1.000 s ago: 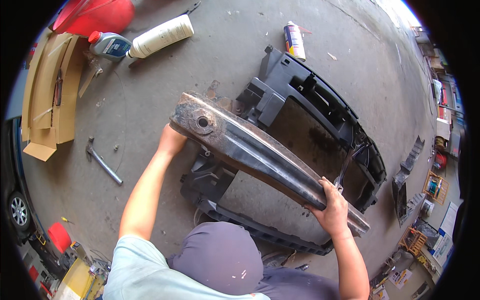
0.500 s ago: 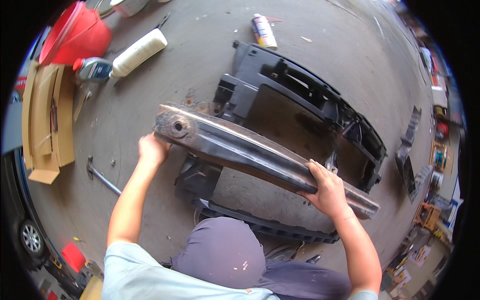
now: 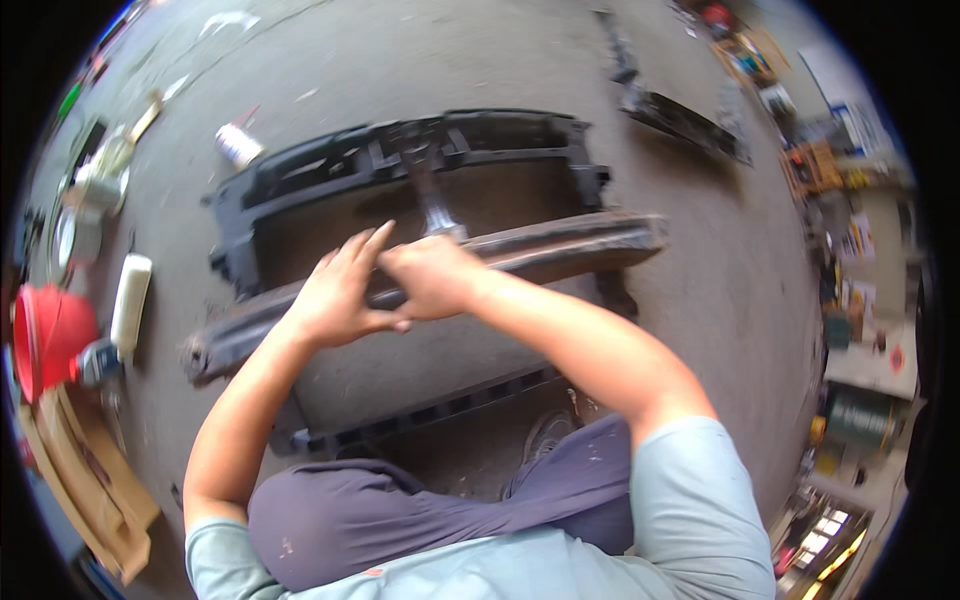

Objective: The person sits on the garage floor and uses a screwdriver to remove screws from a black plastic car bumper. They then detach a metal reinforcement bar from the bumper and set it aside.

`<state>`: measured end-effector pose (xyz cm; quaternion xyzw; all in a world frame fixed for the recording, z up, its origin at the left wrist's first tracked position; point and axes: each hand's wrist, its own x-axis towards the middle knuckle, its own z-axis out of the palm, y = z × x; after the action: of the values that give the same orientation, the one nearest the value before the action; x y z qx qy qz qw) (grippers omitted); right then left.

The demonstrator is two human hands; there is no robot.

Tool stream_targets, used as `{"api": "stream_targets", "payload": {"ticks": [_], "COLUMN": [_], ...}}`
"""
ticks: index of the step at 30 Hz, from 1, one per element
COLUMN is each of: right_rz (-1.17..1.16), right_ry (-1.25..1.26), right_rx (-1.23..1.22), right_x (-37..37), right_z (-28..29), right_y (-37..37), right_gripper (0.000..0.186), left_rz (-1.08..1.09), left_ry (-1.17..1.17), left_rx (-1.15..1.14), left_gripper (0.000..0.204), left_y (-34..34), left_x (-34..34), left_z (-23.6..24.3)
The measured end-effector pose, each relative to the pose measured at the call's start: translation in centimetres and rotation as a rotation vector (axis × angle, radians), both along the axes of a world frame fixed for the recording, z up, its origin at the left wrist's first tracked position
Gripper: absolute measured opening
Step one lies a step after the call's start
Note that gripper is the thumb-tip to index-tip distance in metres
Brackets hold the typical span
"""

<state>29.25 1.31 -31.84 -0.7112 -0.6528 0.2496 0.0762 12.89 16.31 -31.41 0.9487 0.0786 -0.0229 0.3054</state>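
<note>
A long, rusty black bumper beam [image 3: 560, 246] lies crosswise in front of me, over a black plastic radiator support frame [image 3: 310, 200]. Its left end [image 3: 208, 352], with a round hole, sits nearer to me than its right end. My right hand [image 3: 432, 278] has its fingers curled round the beam near the middle. Close beside it, my left hand [image 3: 345, 295] rests against or just over the beam, fingers stretched and thumb apart. A metal bracket [image 3: 435, 205] on the frame rises behind my hands. The frame's lower bar [image 3: 440, 408] runs near my knees.
At left stand a red bucket [image 3: 60, 335], a white bottle [image 3: 131, 300], a smaller dark bottle [image 3: 98, 362] and an open cardboard box [image 3: 85, 480]. A spray can [image 3: 240, 146] lies beyond the frame. Another dark metal part [image 3: 685, 125] is at far right, before cluttered shelving.
My view has turned to the right. My left hand has left the beam's left end for its middle, and my right hand has come in beside it. The beam's slant has changed.
</note>
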Motion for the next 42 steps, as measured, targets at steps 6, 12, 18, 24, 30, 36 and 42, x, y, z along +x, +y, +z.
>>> {"api": "stream_targets", "payload": {"ticks": [6,12,18,24,30,36,42], "right_rz": [0.043,-0.310,-1.366,-1.420,-1.466,-1.414,-1.442], "right_ry": [-0.082,-0.202,-0.099,0.388,0.432,0.376,0.349], "right_rx": [0.140,0.582,0.214,0.551,0.620,0.695,0.632], "right_x": [1.7,16.2,32.5,34.2,32.2,32.1,31.1], "right_z": [-0.2,3.7,-3.3,-13.6,-14.8,-13.3,-14.1], "right_y": [-4.1,-19.3,-41.0,-43.0,-44.1,-43.7,-45.3], "right_gripper": [0.068,0.048,0.074,0.099,0.107,0.110,0.117], "left_rz": [0.005,0.002,-0.007,-0.082,-0.232,-0.064,-0.027], "left_ry": [0.171,0.179,0.247,0.409,0.122,0.163,0.260], "left_rx": [0.031,0.120,0.053,0.373,0.482,0.303,0.208], "left_gripper": [0.133,0.088,0.078,0.090,0.111,0.094,0.071], "left_y": [-2.3,-3.3,-3.5,-5.4,-14.9,-22.4,-21.6], "left_x": [1.7,1.1,2.2,4.8,13.2,20.0,20.8], "left_z": [0.3,0.5,0.1,2.2,3.1,1.1,0.8]}}
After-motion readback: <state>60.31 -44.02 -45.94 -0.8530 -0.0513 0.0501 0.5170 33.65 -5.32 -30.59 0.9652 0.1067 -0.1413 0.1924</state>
